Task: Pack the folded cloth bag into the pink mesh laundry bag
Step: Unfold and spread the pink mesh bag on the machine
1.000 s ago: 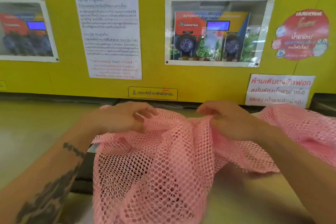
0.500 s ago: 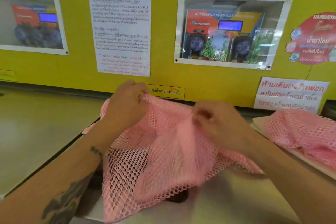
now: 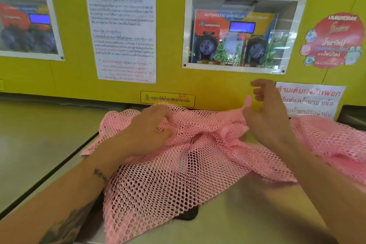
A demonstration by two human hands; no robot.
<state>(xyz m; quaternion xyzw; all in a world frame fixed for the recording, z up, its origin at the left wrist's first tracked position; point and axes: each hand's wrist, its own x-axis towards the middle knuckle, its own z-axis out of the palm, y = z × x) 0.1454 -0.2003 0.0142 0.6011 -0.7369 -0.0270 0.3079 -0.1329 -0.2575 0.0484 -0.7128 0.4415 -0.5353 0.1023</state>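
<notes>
Counter (image 3: 247, 214): mesh bag (image 3: 158, 184) (dark shape (image 3: 187, 216) beneath).

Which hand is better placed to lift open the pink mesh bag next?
Right, likely: the right hand pinches a raised edge of the pink mesh laundry bag, while the left hand lies lower, fingers curled into the mesh, holding it down.

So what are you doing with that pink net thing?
A person is working on a pink mesh laundry bag spread over a metal counter. The left hand grips the mesh and the right hand pinches up a bit of its edge, as if looking for the opening. Under the mesh near the front lies something dark; whether it is the cloth bag is unclear.
</notes>
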